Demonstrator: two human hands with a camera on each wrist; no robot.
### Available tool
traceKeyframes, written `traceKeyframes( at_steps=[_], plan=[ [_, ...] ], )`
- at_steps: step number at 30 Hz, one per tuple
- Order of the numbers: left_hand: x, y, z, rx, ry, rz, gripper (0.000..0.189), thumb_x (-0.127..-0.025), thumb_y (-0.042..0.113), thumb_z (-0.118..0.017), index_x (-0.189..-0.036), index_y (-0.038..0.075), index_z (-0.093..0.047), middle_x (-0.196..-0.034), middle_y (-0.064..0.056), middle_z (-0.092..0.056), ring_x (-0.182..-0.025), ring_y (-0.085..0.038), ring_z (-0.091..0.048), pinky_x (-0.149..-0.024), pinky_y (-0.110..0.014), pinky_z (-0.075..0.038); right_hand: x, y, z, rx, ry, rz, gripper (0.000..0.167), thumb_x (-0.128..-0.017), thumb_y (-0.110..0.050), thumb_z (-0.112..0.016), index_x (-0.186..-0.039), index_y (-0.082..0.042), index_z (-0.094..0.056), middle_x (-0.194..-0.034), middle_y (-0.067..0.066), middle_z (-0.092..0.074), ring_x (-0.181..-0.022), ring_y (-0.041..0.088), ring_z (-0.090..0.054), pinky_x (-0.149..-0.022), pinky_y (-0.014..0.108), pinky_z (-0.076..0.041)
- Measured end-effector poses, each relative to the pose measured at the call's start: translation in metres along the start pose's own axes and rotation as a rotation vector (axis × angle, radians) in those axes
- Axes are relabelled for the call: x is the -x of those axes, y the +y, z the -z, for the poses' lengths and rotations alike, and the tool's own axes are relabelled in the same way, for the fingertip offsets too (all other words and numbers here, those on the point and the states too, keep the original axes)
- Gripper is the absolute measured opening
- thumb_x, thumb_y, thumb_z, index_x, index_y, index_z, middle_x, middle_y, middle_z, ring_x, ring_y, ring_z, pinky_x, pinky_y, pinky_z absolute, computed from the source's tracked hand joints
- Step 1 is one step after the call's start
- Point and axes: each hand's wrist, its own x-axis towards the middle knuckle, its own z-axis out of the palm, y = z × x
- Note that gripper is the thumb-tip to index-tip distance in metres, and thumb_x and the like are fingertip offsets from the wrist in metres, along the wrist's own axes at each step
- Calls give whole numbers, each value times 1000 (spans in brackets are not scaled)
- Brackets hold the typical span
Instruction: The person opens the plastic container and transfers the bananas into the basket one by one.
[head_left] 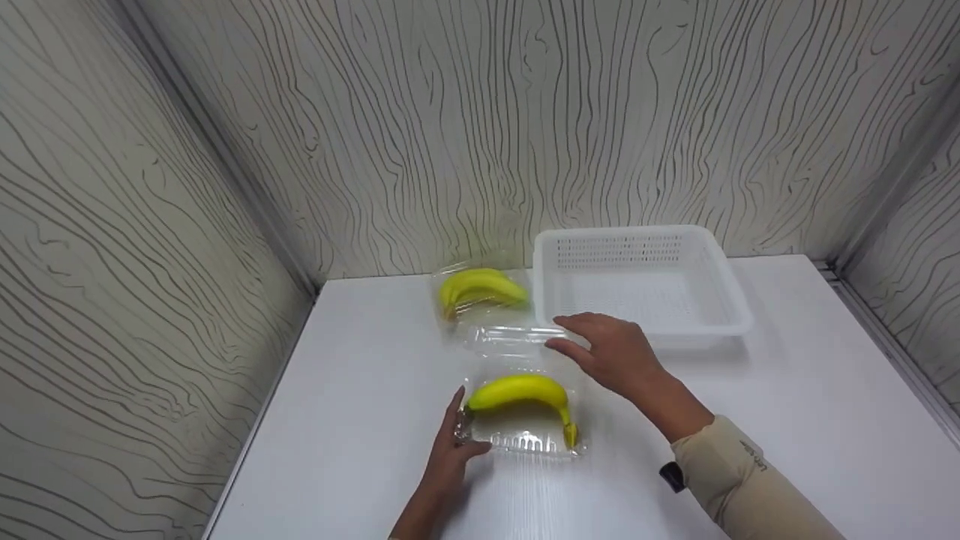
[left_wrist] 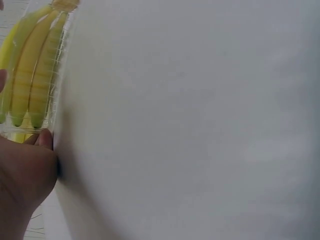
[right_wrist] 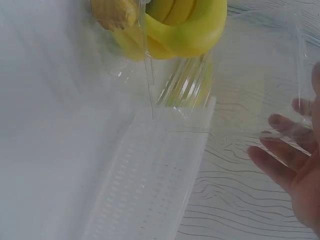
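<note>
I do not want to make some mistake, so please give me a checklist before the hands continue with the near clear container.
1. Bananas inside the near container: ok.
2. Left hand at the container's left side: ok, it touches there.
3. Lid closed: not ok, it stands raised.
4. Right hand gripping the lid firmly: cannot tell; its fingers are at the lid's edge.
5. White basket clear of the container's base: ok, it stands behind, to the right.
6. Far container properly latched: cannot tell.
</note>
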Motion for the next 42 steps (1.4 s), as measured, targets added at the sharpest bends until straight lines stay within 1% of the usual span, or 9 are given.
traceKeyframes(
  at_steps=[2,7,10,14,18,24,31,35,42],
  plan=[
    [0,0,0,-4,4,-4,104,-83,11,-72,-173,24,-19,-179,-24,-18,-163,-53,-24,-125,-70,-35,-3,6,-5,-24,54,-74,45,-97,-45,-76,-131,-16,-77,-123,5,-82,-114,28,-79,-96,50,-64],
    [2,-2,1,11,0,-42,103,-84,7,-72,-172,21,-20,-178,-26,-17,-162,-53,-24,-124,-68,-39,-9,18,-15,-188,54,-283,52,-105,-48,-64,-145,-15,-67,-130,12,-79,-120,34,-76,-106,56,-60],
    [3,-3,1,17,-13,-64,103,-84,7,-71,-173,20,-19,-178,-27,-18,-162,-54,-25,-122,-66,-42,-11,22,-19,-290,47,-339,57,-110,-50,-54,-155,-15,-56,-133,15,-77,-120,37,-76,-107,59,-59],
    [4,-3,1,15,-30,-74,104,-84,9,-71,-173,22,-18,-177,-28,-20,-162,-54,-25,-125,-69,-38,-14,26,-21,-371,21,-380,61,-114,-51,-42,-164,-16,-42,-143,19,-71,-129,39,-72,-111,61,-55],
    [4,-2,0,-18,-21,-51,106,-83,13,-72,-173,28,-18,-178,-23,-22,-163,-52,-25,-128,-73,-29,-17,26,-23,-424,-7,-387,62,-115,-49,-35,-167,-15,-32,-147,21,-67,-133,39,-69,-116,62,-51],
    [5,-2,-1,-90,9,-38,100,-83,22,-74,-170,28,-27,-180,-13,-24,-166,-46,-19,-130,-77,-16,-23,24,-26,-484,-18,-386,61,-116,-46,-38,-168,-17,-30,-148,19,-67,-132,36,-70,-117,60,-51],
    [6,-4,-2,-119,23,-42,95,-86,27,-75,-169,25,-29,-178,-13,-28,-164,-47,-26,-126,-79,-24,-18,22,-30,-524,-15,-412,63,-114,-53,-36,-169,-22,-30,-154,16,-63,-142,35,-63,-121,59,-48],
    [6,-3,-2,-128,32,-58,94,-86,27,-76,-168,24,-30,-178,-15,-29,-165,-47,-25,-128,-77,-23,-10,23,-34,-525,4,-414,64,-114,-53,-39,-169,-21,-30,-157,15,-60,-146,35,-59,-119,57,-50],
    [8,-3,-3,-137,48,-72,93,-87,26,-76,-168,24,-31,-177,-16,-30,-164,-48,-24,-128,-75,-23,1,23,-39,-498,-17,-397,66,-112,-49,-49,-169,-22,-30,-159,18,-57,-140,39,-63,-111,57,-56]
  ],
)
